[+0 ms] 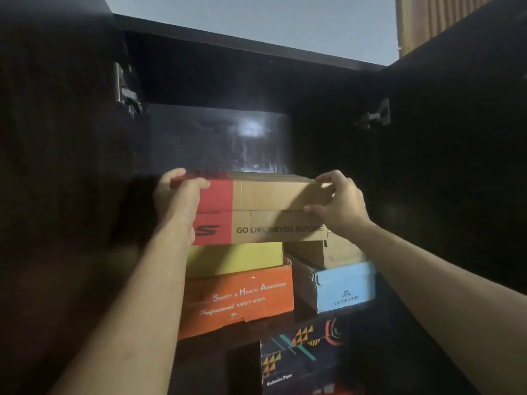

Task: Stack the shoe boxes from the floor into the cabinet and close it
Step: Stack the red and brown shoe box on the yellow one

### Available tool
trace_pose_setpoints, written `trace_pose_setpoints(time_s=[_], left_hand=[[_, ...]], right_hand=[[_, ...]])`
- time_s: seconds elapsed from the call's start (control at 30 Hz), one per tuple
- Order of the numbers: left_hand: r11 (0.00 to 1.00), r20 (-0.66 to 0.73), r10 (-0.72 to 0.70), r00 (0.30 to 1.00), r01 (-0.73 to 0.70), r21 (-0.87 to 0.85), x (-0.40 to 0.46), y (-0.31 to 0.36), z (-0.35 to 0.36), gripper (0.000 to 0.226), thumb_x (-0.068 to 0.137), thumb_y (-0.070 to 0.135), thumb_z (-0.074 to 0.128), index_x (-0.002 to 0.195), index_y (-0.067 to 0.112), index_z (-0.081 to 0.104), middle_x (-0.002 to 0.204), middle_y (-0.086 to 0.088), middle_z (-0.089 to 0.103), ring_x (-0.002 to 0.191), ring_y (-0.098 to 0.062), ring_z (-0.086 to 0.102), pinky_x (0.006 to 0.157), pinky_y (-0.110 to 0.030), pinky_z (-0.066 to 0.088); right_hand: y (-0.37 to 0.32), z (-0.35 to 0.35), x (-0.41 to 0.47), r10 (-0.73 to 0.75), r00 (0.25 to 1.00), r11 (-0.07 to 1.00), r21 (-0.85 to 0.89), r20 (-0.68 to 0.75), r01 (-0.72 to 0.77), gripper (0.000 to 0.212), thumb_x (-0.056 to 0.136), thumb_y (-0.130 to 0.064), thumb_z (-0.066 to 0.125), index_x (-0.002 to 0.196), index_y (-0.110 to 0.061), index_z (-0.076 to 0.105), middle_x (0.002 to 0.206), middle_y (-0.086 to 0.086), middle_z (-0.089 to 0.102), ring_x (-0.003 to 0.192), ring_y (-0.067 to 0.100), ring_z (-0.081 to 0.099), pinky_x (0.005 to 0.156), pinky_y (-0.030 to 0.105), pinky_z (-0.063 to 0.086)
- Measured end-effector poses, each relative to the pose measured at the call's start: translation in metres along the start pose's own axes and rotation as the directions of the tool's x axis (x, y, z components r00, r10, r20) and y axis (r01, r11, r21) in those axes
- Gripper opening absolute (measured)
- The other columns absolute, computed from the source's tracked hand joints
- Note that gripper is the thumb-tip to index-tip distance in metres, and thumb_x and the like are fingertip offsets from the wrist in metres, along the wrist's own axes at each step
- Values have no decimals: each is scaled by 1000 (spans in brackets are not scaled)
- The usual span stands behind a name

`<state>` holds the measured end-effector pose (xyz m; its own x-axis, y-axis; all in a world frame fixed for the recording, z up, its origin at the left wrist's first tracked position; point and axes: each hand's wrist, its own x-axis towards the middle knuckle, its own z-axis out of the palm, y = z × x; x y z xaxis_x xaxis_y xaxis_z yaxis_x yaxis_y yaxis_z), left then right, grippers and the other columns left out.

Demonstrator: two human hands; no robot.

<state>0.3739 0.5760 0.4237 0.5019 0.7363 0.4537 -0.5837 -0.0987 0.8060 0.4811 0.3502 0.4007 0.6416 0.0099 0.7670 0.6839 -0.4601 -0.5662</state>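
A brown and red shoe box (265, 206) printed "GO LIKE NEVER BEFORE" sits at the top of the stack inside the dark cabinet (216, 61). My left hand (178, 195) grips its red left end. My right hand (339, 201) grips its right end, fingers over the lid edge. Under it lie a yellow box (236, 259) on an orange box (242, 300). To the right a plain brown box (328, 252) rests on a blue-fronted box (346, 286).
Both cabinet doors stand open, the left door (57, 138) and the right door (462, 138), with metal hinges (127, 91) at the sides. On the shelf below stands a black patterned box (302, 354). Above the top box the compartment is dark open space.
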Motion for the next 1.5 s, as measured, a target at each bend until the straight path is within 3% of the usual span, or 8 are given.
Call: trace_pose_setpoints(time_s=[0.2,0.37,0.53,0.73,1.07,1.27,1.4,1.5], left_hand=[[999,-75,43,996,-44,-11,52,-41,-1,51,77,12,74,123,27,58,113,-3,64,84,-15,62,67,-28,52],[954,-165,228,960,-186,237,86,-84,-2,75,86,13,69,149,28,32,141,-4,51,122,-21,54,98,-30,46],[521,71,543,837,-402,753,76,-129,-9,81,83,4,64,150,31,28,163,-8,6,143,-35,20,115,-50,24],[499,130,373,919,-317,807,82,-153,-29,82,84,14,67,150,37,24,162,-13,-3,145,-40,13,117,-51,21],[544,39,338,940,-229,807,76,-152,-32,80,78,24,69,149,31,33,150,-9,36,124,-37,34,103,-45,41],[500,5,239,971,-127,857,67,-143,-30,83,79,29,69,150,28,28,159,-11,18,135,-38,24,106,-46,37],[435,-10,265,964,-110,894,44,-132,-12,86,74,29,72,148,19,30,161,-18,2,144,-38,9,114,-51,16],[457,87,243,966,-193,868,17,-121,11,69,75,31,70,138,17,45,158,-13,21,142,-34,17,115,-50,17]], right_hand=[[14,66,31,45,998,999,11,47,-45,59,72,-19,84,123,-24,55,119,3,52,97,16,47,78,28,42],[14,102,47,71,997,993,93,-10,-69,70,71,-21,85,127,-18,42,122,8,57,108,25,55,92,42,48],[30,136,39,71,997,998,0,11,-71,40,84,-27,72,110,-18,43,112,7,62,99,29,58,74,34,40],[53,161,29,42,982,999,-27,185,-38,36,87,-17,62,119,-22,48,117,10,64,103,33,59,85,45,51],[59,157,30,39,916,999,-9,399,-38,63,79,-4,65,132,-23,36,130,8,52,106,31,56,81,38,53],[57,156,32,43,885,999,3,464,-50,69,76,4,57,135,-25,36,131,4,47,106,29,56,72,33,51],[55,136,26,118,890,991,-111,441,-76,68,81,-11,67,140,-16,34,131,10,54,113,29,57,84,32,48],[54,96,15,129,897,977,-209,424,-41,53,75,-27,70,123,-18,51,108,5,63,98,25,62,69,27,45]])
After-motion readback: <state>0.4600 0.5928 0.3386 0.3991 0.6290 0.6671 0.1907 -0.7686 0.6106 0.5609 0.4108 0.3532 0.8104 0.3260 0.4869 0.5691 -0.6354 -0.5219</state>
